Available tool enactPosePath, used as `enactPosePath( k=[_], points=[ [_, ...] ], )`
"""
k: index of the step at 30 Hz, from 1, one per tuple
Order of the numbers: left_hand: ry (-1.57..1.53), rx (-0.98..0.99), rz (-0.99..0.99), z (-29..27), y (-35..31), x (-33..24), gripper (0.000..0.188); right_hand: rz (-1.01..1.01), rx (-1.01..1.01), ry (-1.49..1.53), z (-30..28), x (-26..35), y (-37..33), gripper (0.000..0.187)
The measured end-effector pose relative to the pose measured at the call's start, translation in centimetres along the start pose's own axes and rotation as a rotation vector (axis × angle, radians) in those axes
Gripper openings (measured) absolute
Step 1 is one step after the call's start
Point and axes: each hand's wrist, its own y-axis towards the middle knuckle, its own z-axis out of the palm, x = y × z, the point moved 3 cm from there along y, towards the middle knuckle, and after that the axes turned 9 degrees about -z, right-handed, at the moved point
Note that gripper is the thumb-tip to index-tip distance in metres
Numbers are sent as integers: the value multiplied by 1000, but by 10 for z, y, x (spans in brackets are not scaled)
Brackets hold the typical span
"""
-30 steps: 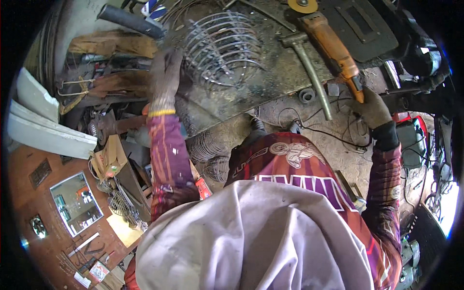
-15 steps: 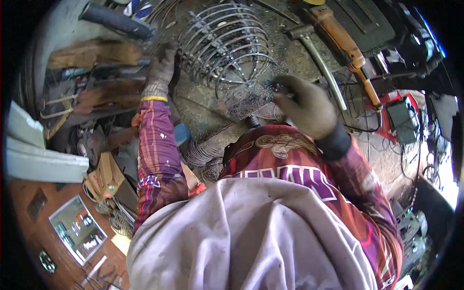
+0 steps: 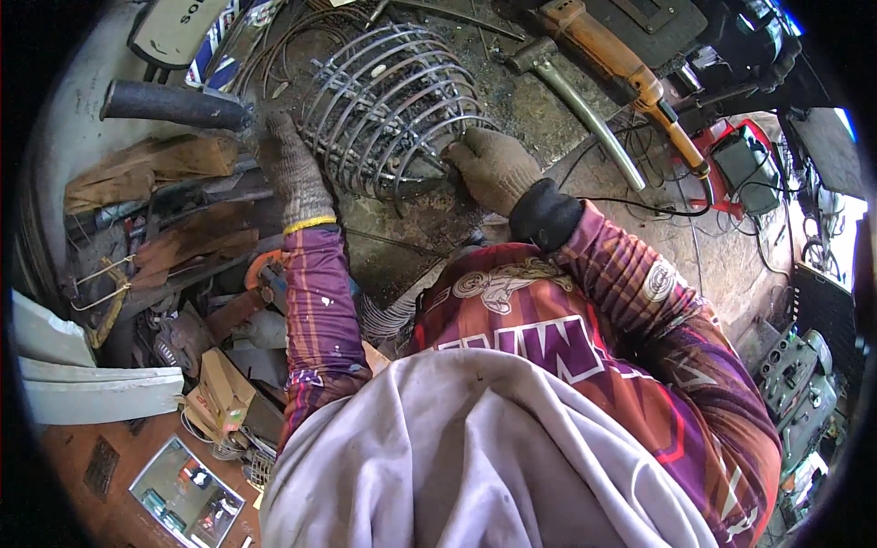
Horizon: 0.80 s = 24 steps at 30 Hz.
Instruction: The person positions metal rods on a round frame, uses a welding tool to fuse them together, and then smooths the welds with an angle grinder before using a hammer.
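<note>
A rounded cage of bent metal rods (image 3: 395, 108), several curved ribs over straight bars, lies on the worn work surface in front of me. My right hand (image 3: 493, 169), in a brown knit glove with a black cuff, is closed at the cage's near right end, with the fingertips on the rods. Along the cage's left side is my left hand (image 3: 300, 169), in a grey-brown glove with a yellow edge. Its fingers are dark and hard to make out, so their grip is unclear.
A metal-handled hammer (image 3: 585, 110) and an orange corded power tool (image 3: 621, 64) lie to the right. A dark cylindrical handle (image 3: 178, 105) sticks out at the left, above brown leather-like pieces (image 3: 151, 173). Coiled wire (image 3: 306, 46) lies beyond the cage. Cables trail at right.
My right hand has moved left and away from me, from beside the cage onto its near end. The view has shifted, and my left hand remains at the cage's left side.
</note>
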Motion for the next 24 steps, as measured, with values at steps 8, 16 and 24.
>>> enactPosePath(
  k=[8, 16, 24],
  points=[
    [-248, 8, -51, -3, -2, -7, 70, 143, -22, 168, -4, 2, -3, 29],
    [-371, 40, -177, -2, -14, -7, 69, 172, -40, 244, -6, 1, -2, 28],
    [-552, 157, -259, 4, -15, -8, 68, 126, 36, 102, -28, 10, -14, 32]
  ],
)
